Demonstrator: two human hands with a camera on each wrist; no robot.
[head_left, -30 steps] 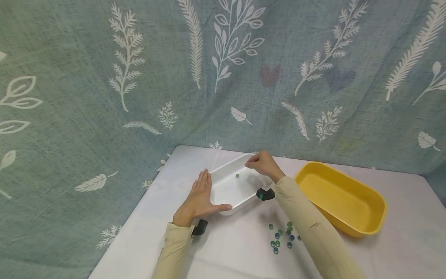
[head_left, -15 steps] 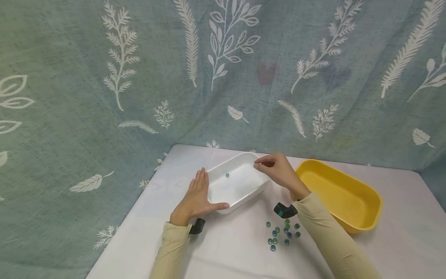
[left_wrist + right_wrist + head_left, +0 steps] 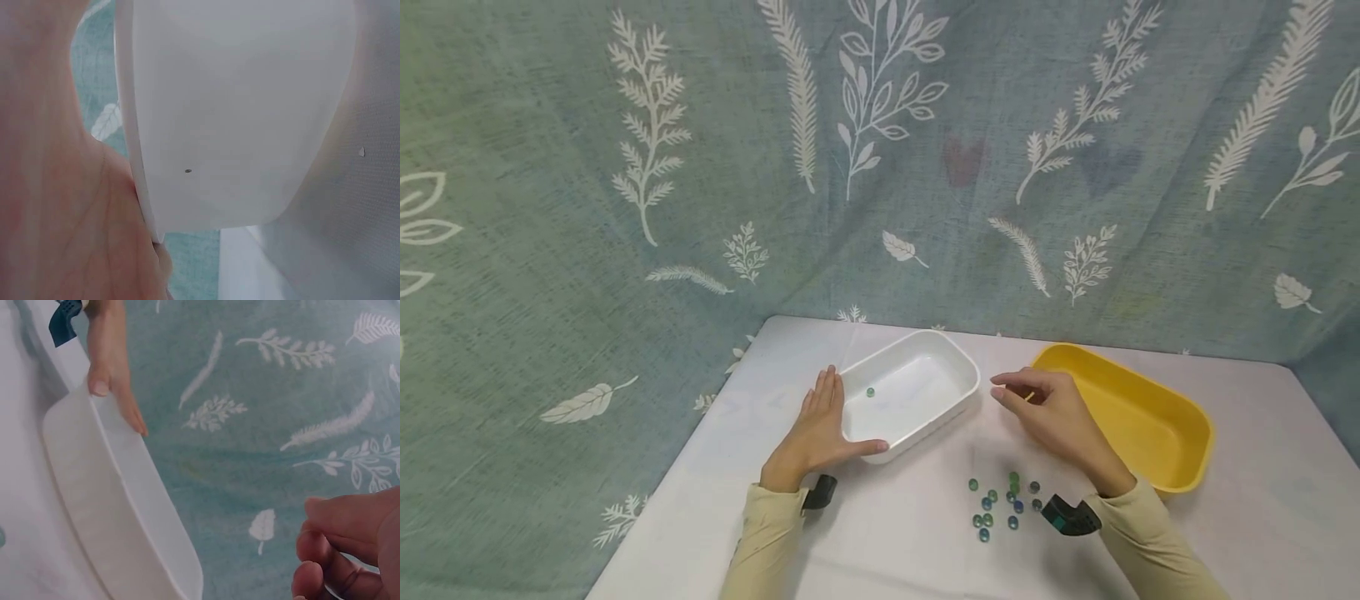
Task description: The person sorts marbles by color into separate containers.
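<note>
My left hand [image 3: 814, 433] rests with straight fingers and spread thumb against the near left end of a white rectangular tub [image 3: 936, 404]. In the left wrist view its palm lies along the rim of the tub [image 3: 244, 125]. One green glass marble [image 3: 870, 392] sits inside the tub, toward its left side. My right hand [image 3: 1060, 421] hovers to the right of the tub, above the table, fingers loosely bent. No object shows between its fingertips [image 3: 315, 547] in the right wrist view. Several green, blue and dark marbles [image 3: 987, 503] lie scattered on the table in front of the hands.
A larger yellow tub [image 3: 1198, 442] stands at the right, partly behind my right hand and forearm. Both tubs are on a table covered with white cloth [image 3: 895, 533]. A green leaf-patterned curtain [image 3: 820, 242] hangs along the back and left edges.
My right hand has drawn back from over the white tub, moving right and toward me. The left hand keeps its place on the rim. The head view has shifted slightly.
</note>
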